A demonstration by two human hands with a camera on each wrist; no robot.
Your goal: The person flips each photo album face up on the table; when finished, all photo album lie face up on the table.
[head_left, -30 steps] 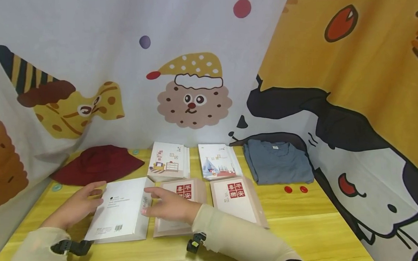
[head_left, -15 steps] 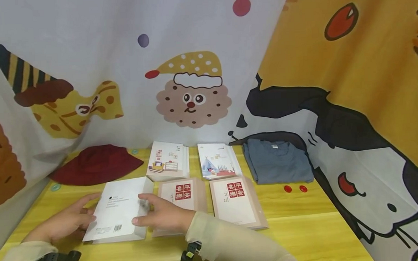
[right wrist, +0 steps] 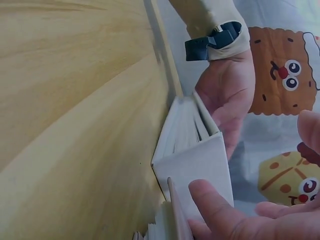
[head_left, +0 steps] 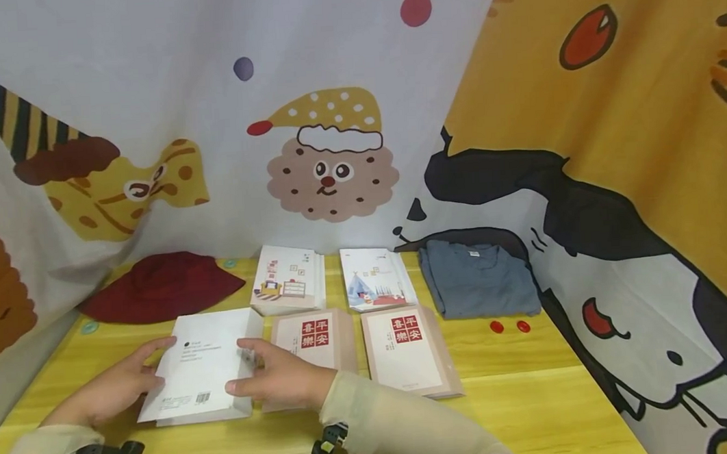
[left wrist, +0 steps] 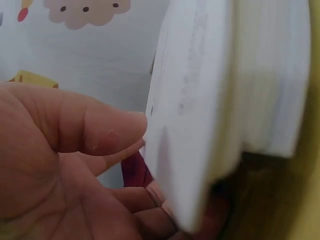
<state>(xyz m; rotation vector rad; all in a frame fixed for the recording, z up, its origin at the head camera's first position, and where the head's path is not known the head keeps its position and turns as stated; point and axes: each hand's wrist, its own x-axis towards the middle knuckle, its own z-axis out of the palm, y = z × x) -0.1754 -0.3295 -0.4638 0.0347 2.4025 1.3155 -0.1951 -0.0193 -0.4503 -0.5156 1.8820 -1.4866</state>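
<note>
A white book [head_left: 200, 362] lies back cover up, barcode showing, on the yellow wooden table [head_left: 533, 396]. My left hand [head_left: 115, 387] holds its left edge. In the left wrist view the thumb [left wrist: 100, 130] lies on the cover of the white book [left wrist: 195, 100] and the fingers curl beneath it. My right hand [head_left: 279, 377] holds the right edge by the spine, thumb at the near corner, index finger on top. The right wrist view shows that thumb [right wrist: 210, 205] pressed against the white book [right wrist: 197, 160], with the left hand [right wrist: 227, 95] beyond.
Two books with red characters [head_left: 316, 336] [head_left: 407, 348] lie right of the white one, the nearer partly under my right hand. Behind them are two illustrated books [head_left: 287, 279] [head_left: 375, 279], a dark red hat [head_left: 159, 287] and a folded grey-blue shirt [head_left: 477, 279]. Cartoon-print cloth [head_left: 333, 119] walls in the table.
Both hands have drawn back toward me and slid the white book slightly left and nearer. My right hand went from lying flat on the cover to holding its right edge.
</note>
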